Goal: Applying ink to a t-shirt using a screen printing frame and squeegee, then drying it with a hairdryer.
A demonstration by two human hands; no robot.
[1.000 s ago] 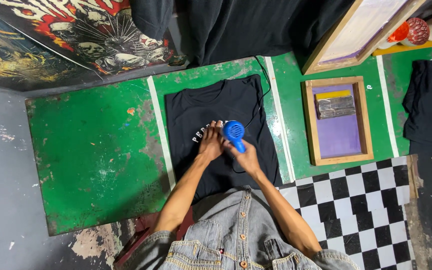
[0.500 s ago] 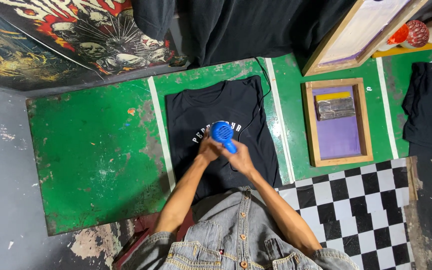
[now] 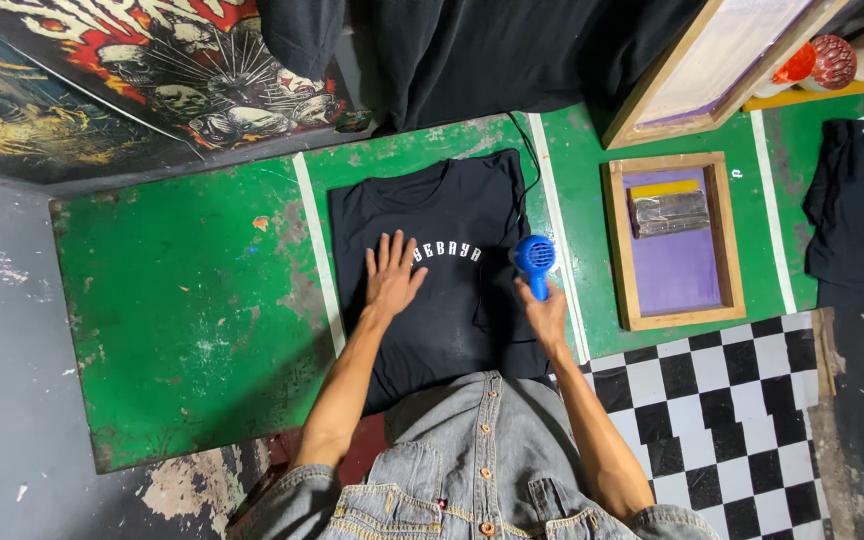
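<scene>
A black shirt (image 3: 442, 270) with white lettering is spread on the green tabletop (image 3: 182, 320) and pressed flat by the left hand (image 3: 394, 275), fingers apart. A blue hair dryer (image 3: 534, 260) is clamped in the right hand (image 3: 544, 315) at the shirt's right edge — drying of the print seems in hand, and a steady sweep across the letters is judged to be called for.

The black T-shirt (image 3: 452, 300) at the centre is matt cotton-like cloth with flat white print. The blue dryer (image 3: 534, 258) looks like smooth plastic. The green table (image 3: 182, 330) at left is painted, worn and chipped. At right, the screen frame (image 3: 620, 250) is bare wood. The jacket (image 3: 472, 470) below is faded denim.
</scene>
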